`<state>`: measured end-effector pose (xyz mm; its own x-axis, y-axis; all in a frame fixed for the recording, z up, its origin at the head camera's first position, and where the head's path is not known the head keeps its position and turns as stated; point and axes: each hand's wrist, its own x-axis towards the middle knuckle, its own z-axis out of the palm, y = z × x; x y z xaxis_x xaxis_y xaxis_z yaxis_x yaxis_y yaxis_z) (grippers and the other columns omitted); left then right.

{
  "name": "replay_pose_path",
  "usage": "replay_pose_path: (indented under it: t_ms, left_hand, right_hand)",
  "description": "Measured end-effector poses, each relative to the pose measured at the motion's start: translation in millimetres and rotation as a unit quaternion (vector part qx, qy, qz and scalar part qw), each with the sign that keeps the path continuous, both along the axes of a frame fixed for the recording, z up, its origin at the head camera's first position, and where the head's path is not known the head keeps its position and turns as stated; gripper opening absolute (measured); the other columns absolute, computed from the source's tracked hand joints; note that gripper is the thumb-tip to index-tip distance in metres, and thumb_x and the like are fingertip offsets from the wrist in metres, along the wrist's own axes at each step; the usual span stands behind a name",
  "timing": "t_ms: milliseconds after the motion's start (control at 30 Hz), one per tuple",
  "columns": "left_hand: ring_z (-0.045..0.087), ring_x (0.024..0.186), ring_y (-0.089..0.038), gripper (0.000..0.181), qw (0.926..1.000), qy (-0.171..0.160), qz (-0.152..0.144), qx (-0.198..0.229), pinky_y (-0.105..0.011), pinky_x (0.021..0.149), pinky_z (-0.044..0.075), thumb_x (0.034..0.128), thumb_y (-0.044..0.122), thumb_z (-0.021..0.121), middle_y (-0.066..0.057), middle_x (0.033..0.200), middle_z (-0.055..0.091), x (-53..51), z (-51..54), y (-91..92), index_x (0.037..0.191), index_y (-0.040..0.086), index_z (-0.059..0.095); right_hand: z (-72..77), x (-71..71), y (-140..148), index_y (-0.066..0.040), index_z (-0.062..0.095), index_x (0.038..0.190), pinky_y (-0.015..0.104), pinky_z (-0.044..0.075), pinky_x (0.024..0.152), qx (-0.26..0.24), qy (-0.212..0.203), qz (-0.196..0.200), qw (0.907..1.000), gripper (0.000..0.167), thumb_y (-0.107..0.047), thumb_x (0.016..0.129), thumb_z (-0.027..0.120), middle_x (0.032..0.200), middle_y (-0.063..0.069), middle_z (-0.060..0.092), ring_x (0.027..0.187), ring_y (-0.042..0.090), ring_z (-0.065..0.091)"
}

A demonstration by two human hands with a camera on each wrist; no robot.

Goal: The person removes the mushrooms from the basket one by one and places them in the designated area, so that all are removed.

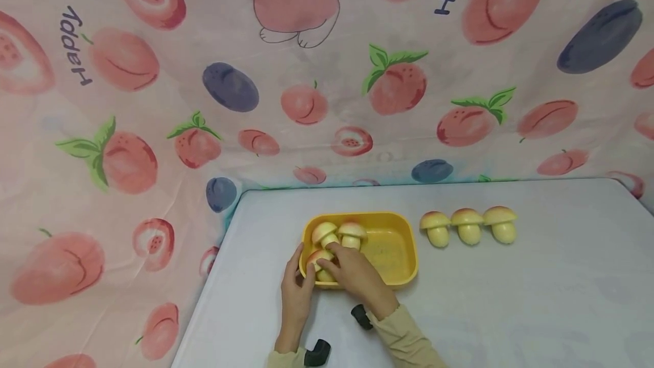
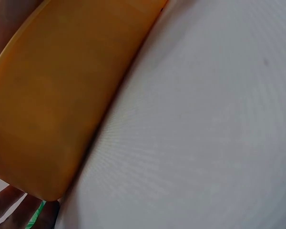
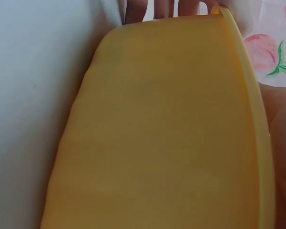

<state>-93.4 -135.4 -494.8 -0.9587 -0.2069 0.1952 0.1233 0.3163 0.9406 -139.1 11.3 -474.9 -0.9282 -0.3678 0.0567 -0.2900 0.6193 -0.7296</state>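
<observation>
A yellow plastic tray [image 1: 393, 251] stands on the white table, with three toy mushrooms in its left half. Two of them, a left mushroom [image 1: 325, 231] and a right mushroom [image 1: 352, 231], lie side by side at the back. My left hand [image 1: 296, 297] grips the tray's left end, its fingers [image 2: 20, 210] along the outer wall and the thumb by the front corner. Reaching over the front rim, my right hand [image 1: 360, 274] pinches the front mushroom [image 1: 318, 256] between thumb and fingers. That hand partly covers the mushroom. Both wrist views mostly show the tray's outside wall.
To the right of the tray, three more mushrooms stand in a row: a left one [image 1: 436, 229], a middle one [image 1: 468, 226] and a right one [image 1: 502, 225]. A fruit-print cloth [image 1: 317, 72] hangs behind the white table [image 1: 511, 300] and along its left side.
</observation>
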Motion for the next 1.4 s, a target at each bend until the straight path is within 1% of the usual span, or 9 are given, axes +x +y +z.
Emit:
replay_pose_path:
  t_ms: [267,367,467,600,700,1000,1200,1300,1400]
  left_hand:
    - [0.053,0.124,-0.032,0.049,0.9999,0.014,-0.005,-0.002,-0.021,0.093,0.047,0.1001,0.013,0.059,-0.020,0.144,0.051,0.4,-2.2,-0.8,0.146,0.003,0.047]
    - [0.053,0.125,-0.032,0.049,0.9998,0.018,-0.003,-0.004,-0.021,0.093,0.047,0.1001,0.014,0.059,-0.019,0.144,0.051,0.2,-3.4,-1.3,0.146,0.003,0.047]
    - [0.052,0.128,-0.032,0.049,0.9998,0.018,-0.001,-0.010,-0.026,0.095,0.048,0.1002,0.015,0.060,-0.018,0.145,0.051,0.0,-3.2,-0.9,0.146,0.002,0.047]
    - [0.051,0.129,-0.032,0.050,0.9997,0.020,0.000,-0.016,-0.037,0.096,0.049,0.1003,0.016,0.060,-0.018,0.145,0.051,-0.3,-2.4,0.2,0.146,0.002,0.047]
    - [0.051,0.130,-0.033,0.050,0.9996,0.022,-0.002,-0.016,-0.039,0.096,0.049,0.1001,0.016,0.060,-0.019,0.145,0.051,-0.5,-2.5,0.4,0.146,0.002,0.047]
    - [0.051,0.129,-0.035,0.050,0.9994,0.025,-0.007,-0.023,-0.033,0.095,0.049,0.1001,0.016,0.060,-0.020,0.145,0.050,0.0,-3.6,-0.6,0.147,0.002,0.047]
    - [0.051,0.129,-0.033,0.050,0.9997,0.020,-0.011,-0.008,-0.016,0.092,0.045,0.1007,0.016,0.059,-0.019,0.146,0.049,0.7,-5.9,-0.8,0.147,0.003,0.046]
    - [0.050,0.130,-0.032,0.050,0.9998,0.018,-0.011,-0.002,-0.012,0.092,0.043,0.1011,0.016,0.058,-0.018,0.147,0.048,0.8,-7.1,-0.8,0.147,0.003,0.045]
    - [0.049,0.131,-0.033,0.049,0.9998,0.017,-0.011,0.002,-0.011,0.092,0.043,0.1012,0.014,0.058,-0.018,0.148,0.047,1.0,-8.0,-1.0,0.148,0.003,0.045]
  right_hand:
    - [-2.0,-0.3,0,-0.005,0.063,0.122,0.024,0.037,0.055,-0.035,-0.012,0.006,0.9993,0.042,-0.039,0.098,0.060,0.067,-0.005,0.048,0.058,0.008,0.043]
    - [-3.1,-0.7,-1,-0.006,0.064,0.121,0.023,0.035,0.053,-0.038,-0.012,0.006,0.9992,0.041,-0.039,0.098,0.060,0.065,-0.006,0.045,0.056,0.007,0.040]
    - [-3.7,-0.9,-1,-0.007,0.064,0.119,0.023,0.034,0.053,-0.040,-0.008,0.000,0.9992,0.039,-0.040,0.097,0.061,0.065,-0.006,0.045,0.057,0.007,0.040]
    - [-3.6,-1.1,1,-0.009,0.065,0.117,0.023,0.036,0.055,-0.042,-0.010,-0.011,0.9990,0.037,-0.040,0.097,0.062,0.068,-0.006,0.047,0.060,0.007,0.043]
    - [-2.3,-0.5,4,-0.008,0.064,0.119,0.023,0.038,0.057,-0.047,-0.014,-0.015,0.9987,0.037,-0.038,0.097,0.062,0.071,-0.005,0.050,0.062,0.008,0.045]
    - [4.5,2.8,10,-0.005,0.061,0.123,0.025,0.042,0.059,-0.054,-0.034,-0.022,0.9977,0.041,-0.036,0.097,0.063,0.077,-0.002,0.056,0.064,0.010,0.049]
    - [6.3,4.3,14,-0.004,0.059,0.129,0.026,0.045,0.061,-0.067,-0.036,-0.035,0.9965,0.046,-0.036,0.097,0.065,0.082,0.000,0.061,0.069,0.011,0.052]
    - [5.5,5.1,17,-0.005,0.058,0.131,0.028,0.048,0.066,-0.071,-0.029,-0.042,0.9962,0.047,-0.035,0.096,0.065,0.088,0.001,0.064,0.074,0.012,0.056]
    - [6.4,6.2,20,-0.006,0.058,0.134,0.033,0.053,0.074,-0.076,-0.032,-0.054,0.9951,0.048,-0.035,0.096,0.066,0.095,0.002,0.068,0.084,0.015,0.062]
